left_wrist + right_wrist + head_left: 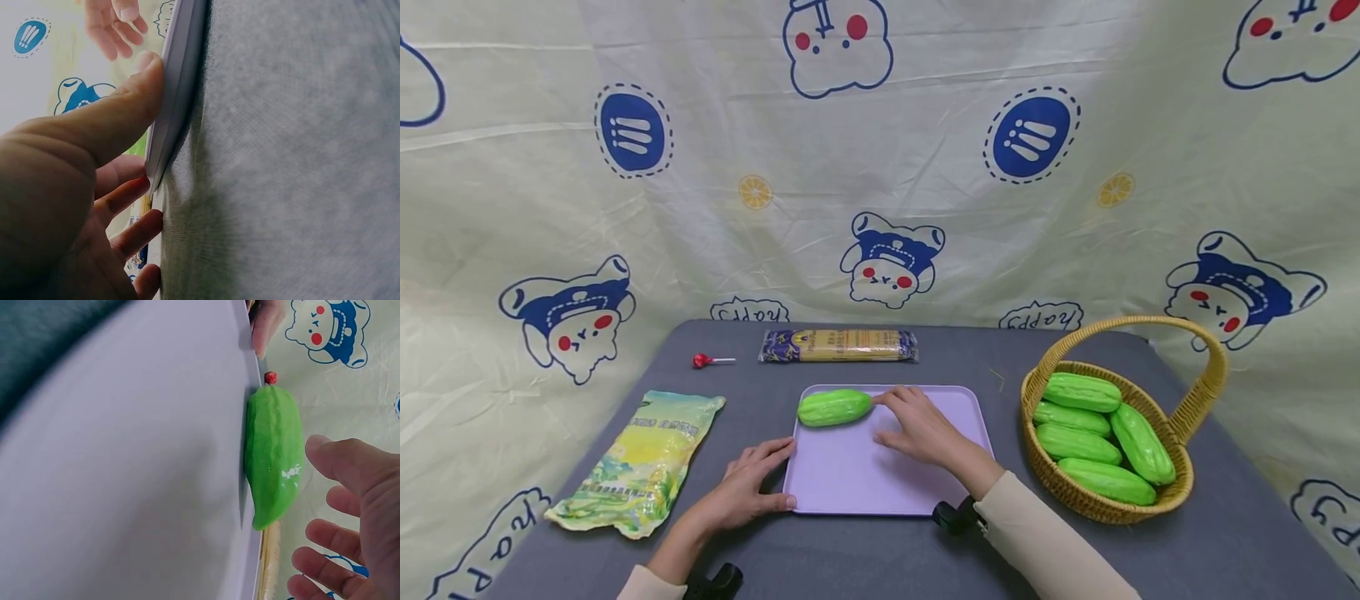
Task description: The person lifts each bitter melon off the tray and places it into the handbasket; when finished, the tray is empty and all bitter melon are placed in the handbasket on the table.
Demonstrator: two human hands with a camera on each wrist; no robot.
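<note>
A green ridged bitter melon (835, 407) lies crosswise at the back left of a light purple tray (880, 479). My left hand (748, 483) touches the tray's left edge, its thumb by the front corner. In the left wrist view, the thumb and fingers (119, 112) of that hand rest against the tray's rim without wrapping round it. Over the tray, my right hand (921, 429) hovers just right of the melon. In the right wrist view, its loosely spread fingers (331, 569) hold nothing, and a gap separates the thumb from the melon (274, 453).
To the right stands a wicker basket (1105, 510) with a tall handle, holding several bitter melons (1082, 392). A yellow-green bag (643, 462) lies at the left. Behind the tray are a noodle packet (838, 345) and a red lollipop (702, 360). A printed curtain (715, 167) hangs behind.
</note>
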